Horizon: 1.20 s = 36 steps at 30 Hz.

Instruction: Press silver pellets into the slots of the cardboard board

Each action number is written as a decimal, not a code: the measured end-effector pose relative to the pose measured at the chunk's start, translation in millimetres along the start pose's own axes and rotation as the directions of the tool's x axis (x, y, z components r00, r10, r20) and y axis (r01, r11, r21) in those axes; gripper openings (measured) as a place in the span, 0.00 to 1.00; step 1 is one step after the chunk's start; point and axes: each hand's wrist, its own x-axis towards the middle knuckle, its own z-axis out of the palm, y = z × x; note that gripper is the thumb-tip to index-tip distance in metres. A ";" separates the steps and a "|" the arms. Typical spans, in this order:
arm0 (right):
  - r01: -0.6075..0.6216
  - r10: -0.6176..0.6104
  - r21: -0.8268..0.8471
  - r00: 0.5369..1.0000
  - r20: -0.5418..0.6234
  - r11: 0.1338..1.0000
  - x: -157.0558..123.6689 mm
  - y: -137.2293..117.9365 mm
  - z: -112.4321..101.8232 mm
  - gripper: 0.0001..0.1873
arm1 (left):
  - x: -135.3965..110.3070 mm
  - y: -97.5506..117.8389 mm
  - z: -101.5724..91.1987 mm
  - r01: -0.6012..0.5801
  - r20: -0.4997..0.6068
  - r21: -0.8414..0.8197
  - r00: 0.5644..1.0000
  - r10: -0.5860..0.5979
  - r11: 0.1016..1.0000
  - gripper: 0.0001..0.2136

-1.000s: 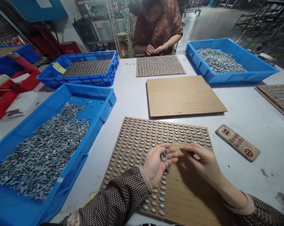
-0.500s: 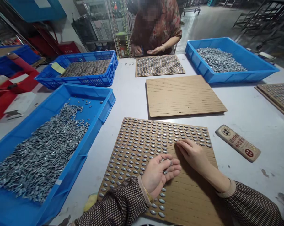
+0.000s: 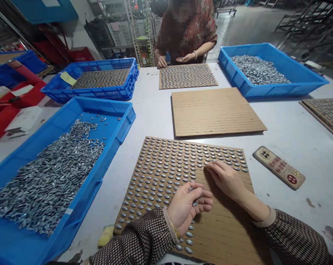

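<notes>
A brown slotted board (image 3: 224, 235) lies in front of me, its upper rows and left side filled with small silvery oval pieces (image 3: 166, 162). My left hand (image 3: 187, 208) rests palm-up over the board, fingers curled round a small heap of those metal pieces. My right hand (image 3: 227, 180) lies on the board just right of it, fingertips pinched together at the end of a filled row; what they pinch is too small to make out.
A blue tray (image 3: 122, 121) of loose metal pieces sits at my left. Farther back are an unfilled slotted board (image 3: 216, 112), another blue tray (image 3: 301, 84) of pieces, a blue crate (image 3: 122, 92), and a person across the table working at a filled board (image 3: 187, 75). A printed pack (image 3: 279, 167) lies at right.
My right hand dropped from above the board onto it and moved slightly left to the row's end. My left hand sank a little toward me, still cupping pieces.
</notes>
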 end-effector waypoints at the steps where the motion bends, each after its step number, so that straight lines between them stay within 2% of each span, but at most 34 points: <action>1: 0.004 -0.004 -0.004 1.000 0.002 1.000 0.3 0.0 -0.1 0.12 | 0.2 -0.3 -0.2 -0.002 0.008 0.006 1.000 0.002 1.000 0.07; 5: 0.011 -0.010 -0.054 1.000 0.009 0.998 0.6 -0.9 0.2 0.12 | 1.4 -1.6 -1.9 -0.020 0.026 0.040 0.999 0.019 0.999 0.11; 13: 0.026 -0.016 -0.246 0.999 0.041 0.969 1.3 -6.3 -0.8 0.13 | 1.9 -1.1 -2.7 -0.021 -0.009 0.055 1.000 0.022 0.998 0.14; 19: 0.050 -0.030 -0.260 0.996 0.078 0.964 0.5 -3.4 -1.8 0.12 | 1.1 0.0 -3.0 -0.019 -0.026 0.036 0.999 0.020 0.999 0.13; 29: -0.010 0.032 -0.238 0.996 0.089 0.971 8.6 -8.1 -5.8 0.14 | 1.4 -3.4 1.2 -0.053 -0.010 0.034 0.999 0.053 0.998 0.12; 31: -0.032 0.042 -0.144 0.997 0.069 0.989 7.8 -11.6 -12.9 0.13 | 2.3 -2.5 1.8 -0.069 -0.012 0.043 0.997 0.070 0.997 0.12; 33: -0.095 0.091 0.082 0.994 0.059 0.992 4.0 -19.2 -23.3 0.11 | 3.8 -1.0 2.2 -0.093 -0.027 0.050 0.995 0.094 0.994 0.13; 34: -0.142 0.127 0.229 0.989 0.076 0.963 1.0 -24.3 -28.9 0.11 | 4.8 -0.2 2.6 -0.106 -0.036 0.051 0.994 0.108 0.993 0.13; 36: -0.230 0.169 0.475 0.971 0.167 0.849 -6.1 -35.1 -38.6 0.10 | 7.1 0.9 3.6 -0.134 -0.047 0.057 0.990 0.137 0.989 0.13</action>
